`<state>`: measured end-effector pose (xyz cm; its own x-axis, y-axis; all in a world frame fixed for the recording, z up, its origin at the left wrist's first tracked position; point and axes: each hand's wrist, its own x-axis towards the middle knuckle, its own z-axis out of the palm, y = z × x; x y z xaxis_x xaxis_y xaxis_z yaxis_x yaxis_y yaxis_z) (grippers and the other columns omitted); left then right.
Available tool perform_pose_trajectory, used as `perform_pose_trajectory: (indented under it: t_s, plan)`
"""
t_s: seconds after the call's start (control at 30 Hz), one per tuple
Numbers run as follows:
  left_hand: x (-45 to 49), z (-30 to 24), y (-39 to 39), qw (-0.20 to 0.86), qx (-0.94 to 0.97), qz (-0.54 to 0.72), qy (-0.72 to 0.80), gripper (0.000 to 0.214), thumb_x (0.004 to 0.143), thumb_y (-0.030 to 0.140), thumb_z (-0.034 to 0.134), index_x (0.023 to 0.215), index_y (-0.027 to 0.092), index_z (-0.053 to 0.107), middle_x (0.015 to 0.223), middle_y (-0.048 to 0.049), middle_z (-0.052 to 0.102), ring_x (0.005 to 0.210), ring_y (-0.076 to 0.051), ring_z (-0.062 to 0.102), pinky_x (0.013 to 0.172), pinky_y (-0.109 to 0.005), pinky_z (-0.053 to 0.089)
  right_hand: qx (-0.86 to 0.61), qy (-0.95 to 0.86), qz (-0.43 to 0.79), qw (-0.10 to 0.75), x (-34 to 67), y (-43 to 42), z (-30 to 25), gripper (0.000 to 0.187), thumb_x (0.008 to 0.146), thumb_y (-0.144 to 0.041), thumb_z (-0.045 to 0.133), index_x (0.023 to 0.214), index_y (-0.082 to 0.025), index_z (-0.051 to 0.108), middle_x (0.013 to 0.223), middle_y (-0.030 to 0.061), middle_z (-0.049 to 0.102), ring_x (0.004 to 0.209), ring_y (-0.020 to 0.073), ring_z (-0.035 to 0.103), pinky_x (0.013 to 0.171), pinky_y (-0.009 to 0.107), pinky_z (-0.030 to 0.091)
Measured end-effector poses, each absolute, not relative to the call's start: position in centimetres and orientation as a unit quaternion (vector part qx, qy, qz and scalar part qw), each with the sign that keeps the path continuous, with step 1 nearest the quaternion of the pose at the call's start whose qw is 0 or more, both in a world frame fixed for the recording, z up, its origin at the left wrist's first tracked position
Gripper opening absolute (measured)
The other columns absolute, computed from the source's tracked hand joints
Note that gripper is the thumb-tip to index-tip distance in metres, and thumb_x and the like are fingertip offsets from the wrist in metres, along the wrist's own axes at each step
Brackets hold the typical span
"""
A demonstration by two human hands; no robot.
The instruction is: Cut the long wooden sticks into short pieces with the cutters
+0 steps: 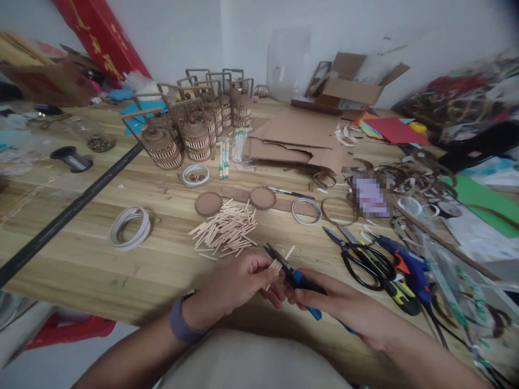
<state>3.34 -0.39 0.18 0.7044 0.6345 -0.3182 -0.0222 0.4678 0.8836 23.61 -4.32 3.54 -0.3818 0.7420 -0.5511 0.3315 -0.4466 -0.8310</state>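
My left hand (pixel 251 278) is closed in a pinch on a small bundle of thin wooden sticks (pixel 275 266). In my right hand (pixel 320 292) are pliers (pixel 298 278) with blue and black handles. Their dark jaws lie across the sticks, close to my left fingertips; whether they bite on the wood I cannot tell. A loose pile of short wooden sticks (pixel 225 229) lies just beyond my left hand. Two round cardboard discs with ridged rims, a left one (pixel 208 203) and a right one (pixel 263 198), rest behind the pile.
Several lidded stick-sided baskets (pixel 197 139) with tall handles stand at the back. Black-handled scissors (pixel 360 259), a yellow-black cutter (pixel 405 294) and a blue glue gun (pixel 409 262) lie right. A white tape roll (pixel 130 227) sits left. Cardboard sheets (pixel 292 138) lie behind.
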Motion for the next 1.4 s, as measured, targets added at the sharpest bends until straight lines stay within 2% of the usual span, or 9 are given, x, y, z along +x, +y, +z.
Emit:
perform_pose_trajectory:
  t_s: [0.33, 0.57, 0.83, 0.93, 1.1, 1.4]
  plan:
    - [3.2, -0.4, -0.3, 0.78, 0.494, 0.194, 0.331, 0.046, 0.083, 0.059, 0.059, 0.076, 0.014, 0.062, 0.068, -0.0028, 0.065, 0.056, -0.012, 0.062, 0.061, -0.027, 0.05, -0.524, -0.535, 0.647, 0.144, 22.9, -4.3, 2.9, 0.034, 0.085, -0.05, 0.056, 0.093, -0.017, 0.06, 0.082, 0.002, 0.055, 0.074, 0.0167, 0.046, 0.066, 0.029, 0.036]
    - [3.2, 0.0, -0.3, 0.755, 0.53, 0.177, 0.344, 0.035, 0.088, 0.047, 0.054, 0.074, 0.014, 0.058, 0.068, -0.0007, 0.062, 0.054, -0.01, 0.058, 0.058, -0.023, 0.046, -0.538, -0.563, 0.6, 0.181, 22.5, -4.8, 1.9, 0.022, 0.086, -0.042, 0.056, 0.081, -0.02, 0.058, 0.064, -0.0031, 0.047, 0.063, 0.015, 0.042, 0.062, 0.028, 0.036]
    - [3.1, 0.0, -0.3, 0.733, 0.556, 0.152, 0.362, 0.036, 0.091, 0.049, 0.046, 0.079, 0.015, 0.053, 0.069, -0.0009, 0.062, 0.051, -0.01, 0.057, 0.053, -0.022, 0.042, -0.51, -0.529, 0.647, 0.202, 22.6, -4.9, 1.5, 0.03, 0.086, -0.047, 0.058, 0.094, -0.019, 0.063, 0.085, 0.0026, 0.058, 0.08, 0.0189, 0.05, 0.073, 0.031, 0.041]
    - [3.1, 0.0, -0.2, 0.728, 0.561, 0.15, 0.364, 0.038, 0.092, 0.051, 0.043, 0.083, 0.016, 0.053, 0.067, 0.0002, 0.061, 0.048, -0.009, 0.054, 0.05, -0.022, 0.04, -0.523, -0.498, 0.664, 0.195, 22.6, -4.9, 2.0, 0.031, 0.083, -0.048, 0.06, 0.093, -0.019, 0.063, 0.084, 0.0026, 0.058, 0.083, 0.02, 0.051, 0.076, 0.033, 0.041]
    - [3.1, 0.0, -0.1, 0.718, 0.569, 0.137, 0.377, 0.04, 0.092, 0.053, 0.041, 0.082, 0.016, 0.053, 0.066, 0.0012, 0.06, 0.046, -0.008, 0.051, 0.048, -0.021, 0.037, -0.521, -0.499, 0.67, 0.175, 22.6, -4.7, 1.9, 0.035, 0.082, -0.05, 0.059, 0.096, -0.018, 0.063, 0.083, 0.0024, 0.058, 0.079, 0.0191, 0.051, 0.072, 0.032, 0.04]
    - [3.0, 0.4, 0.1, 0.744, 0.544, 0.136, 0.363, 0.044, 0.085, 0.06, 0.049, 0.083, 0.017, 0.055, 0.059, 0.0043, 0.054, 0.045, -0.008, 0.045, 0.048, -0.022, 0.033, -0.528, -0.433, 0.706, 0.19, 22.9, -5.1, 2.2, 0.043, 0.076, -0.047, 0.065, 0.109, -0.02, 0.065, 0.093, 0.0056, 0.064, 0.089, 0.0227, 0.056, 0.083, 0.037, 0.044]
